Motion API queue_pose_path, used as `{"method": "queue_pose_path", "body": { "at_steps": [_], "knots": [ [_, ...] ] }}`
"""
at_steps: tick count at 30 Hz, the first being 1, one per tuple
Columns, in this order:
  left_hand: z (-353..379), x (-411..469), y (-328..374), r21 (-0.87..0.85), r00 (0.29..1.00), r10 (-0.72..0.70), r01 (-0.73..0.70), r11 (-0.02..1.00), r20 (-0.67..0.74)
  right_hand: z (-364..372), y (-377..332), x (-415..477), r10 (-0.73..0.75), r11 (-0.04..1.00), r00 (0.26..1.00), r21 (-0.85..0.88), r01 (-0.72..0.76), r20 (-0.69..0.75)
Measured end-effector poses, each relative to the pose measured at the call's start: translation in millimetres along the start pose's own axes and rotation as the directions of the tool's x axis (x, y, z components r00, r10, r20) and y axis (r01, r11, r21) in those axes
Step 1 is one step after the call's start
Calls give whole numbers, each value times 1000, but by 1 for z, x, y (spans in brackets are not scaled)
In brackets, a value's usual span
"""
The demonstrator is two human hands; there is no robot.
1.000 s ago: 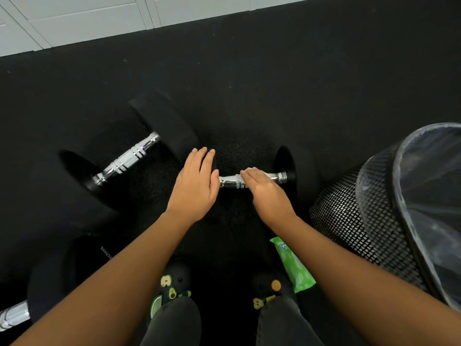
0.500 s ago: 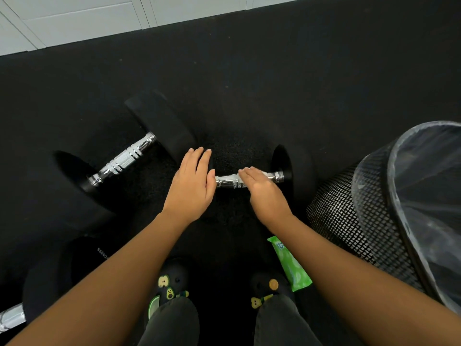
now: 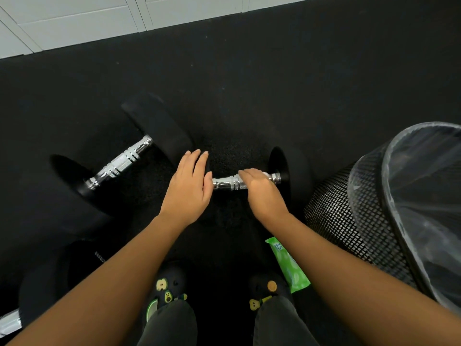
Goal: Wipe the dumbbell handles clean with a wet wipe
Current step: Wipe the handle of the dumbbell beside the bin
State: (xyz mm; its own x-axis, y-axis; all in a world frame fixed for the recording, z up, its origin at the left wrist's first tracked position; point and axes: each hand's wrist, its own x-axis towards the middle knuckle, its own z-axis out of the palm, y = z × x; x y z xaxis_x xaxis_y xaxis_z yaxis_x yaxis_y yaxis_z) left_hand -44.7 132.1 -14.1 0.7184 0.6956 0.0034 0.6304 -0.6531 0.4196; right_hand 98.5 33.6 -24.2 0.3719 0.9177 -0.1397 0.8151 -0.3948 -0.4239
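Note:
A black dumbbell lies on the floor in front of me, its chrome handle [image 3: 225, 183] running left to right. My left hand [image 3: 189, 186] rests flat, fingers together, on its left weight head, which it mostly hides. My right hand [image 3: 262, 193] is curled over the right half of the handle, next to the right weight head [image 3: 298, 176]. A sliver of white wet wipe [image 3: 265, 174] shows under its fingertips, pressed to the bar.
A second dumbbell [image 3: 119, 166] lies slanted to the left. A third dumbbell [image 3: 10, 323] shows at the lower left edge. A green wipes pack [image 3: 289, 268] lies by my right shoe. A black mesh bin [image 3: 349, 216] with a clear liner stands at right. White wall panels [image 3: 74, 26] lie beyond.
My right hand has slid slightly to the right along the handle with the wipe. My left hand stays on the left weight head.

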Motion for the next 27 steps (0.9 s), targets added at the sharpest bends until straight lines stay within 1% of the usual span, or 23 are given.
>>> {"method": "queue_pose_path", "body": {
  "at_steps": [1,2,4,7,8,9,11,12,13,14,15,16,17,18,19,20,21,22,23,24,25,26,27],
  "knots": [
    [0,0,-1,0,1000,3,-3,1000,5,0,0,-3,-18,999,1000,45,18,-18],
    [1,0,-2,-7,1000,2,-2,1000,10,-1,0,-5,3,993,999,115,2,-43],
    [1,0,-2,-24,1000,-18,18,1000,14,-8,1,-6,138,950,988,293,-112,-69],
    [-2,3,3,-53,999,-34,33,998,-14,-19,0,-4,348,803,937,525,-282,-27],
    [-4,4,8,-70,999,-7,3,998,-47,-21,-1,-3,398,733,917,602,-316,-4],
    [-6,5,14,-101,996,31,-40,994,-82,-24,-3,-3,438,634,898,696,-335,34],
    [-10,9,30,-245,991,59,-87,966,-117,-30,-8,-5,473,363,869,866,-344,147],
    [-12,11,40,-349,995,25,-59,935,-100,-35,-11,-6,471,236,860,912,-336,195],
    [-13,12,51,-474,998,-40,11,881,-51,-40,-13,-6,462,136,858,938,-319,225],
    [-13,14,60,-612,990,-132,128,781,39,-44,-13,-6,452,71,860,952,-298,236],
    [-14,17,69,-744,959,-225,276,609,171,-47,-13,-6,444,22,864,961,-274,236],
    [-14,19,75,-826,907,-283,405,392,311,-49,-12,-6,443,-11,865,966,-257,235],
    [-14,21,79,-850,858,-297,486,204,419,-50,-13,-5,445,-20,865,969,-248,231],
    [-13,23,82,-845,831,-283,524,104,480,-51,-13,-4,448,5,867,969,-248,220],
    [-13,23,85,-840,821,-264,538,65,505,-51,-12,-4,451,62,869,964,-257,202],
    [-13,23,88,-841,821,-254,538,48,511,-52,-11,-4,454,149,875,953,-262,170],
    [-12,23,90,-845,823,-260,533,44,505,-54,-9,-4,457,258,882,931,-257,117],
    [-10,24,91,-850,827,-275,523,56,491,-56,-6,-5,461,401,887,886,-232,24],
    [-7,26,91,-855,833,-296,511,86,468,-58,-1,-5,457,568,882,800,-194,-111],
    [-4,28,90,-858,841,-325,495,138,433,-60,4,-5,435,719,862,677,-159,-260],
    [0,32,88,-853,855,-353,471,224,379,-63,11,-6,408,816,827,560,-142,-386],
    [4,36,86,-830,881,-367,430,355,300,-66,17,-7,401,861,790,486,-152,-464],
    [7,39,83,-768,918,-340,364,527,202,-67,24,-7,419,870,761,460,-180,-495]
  ]
}}
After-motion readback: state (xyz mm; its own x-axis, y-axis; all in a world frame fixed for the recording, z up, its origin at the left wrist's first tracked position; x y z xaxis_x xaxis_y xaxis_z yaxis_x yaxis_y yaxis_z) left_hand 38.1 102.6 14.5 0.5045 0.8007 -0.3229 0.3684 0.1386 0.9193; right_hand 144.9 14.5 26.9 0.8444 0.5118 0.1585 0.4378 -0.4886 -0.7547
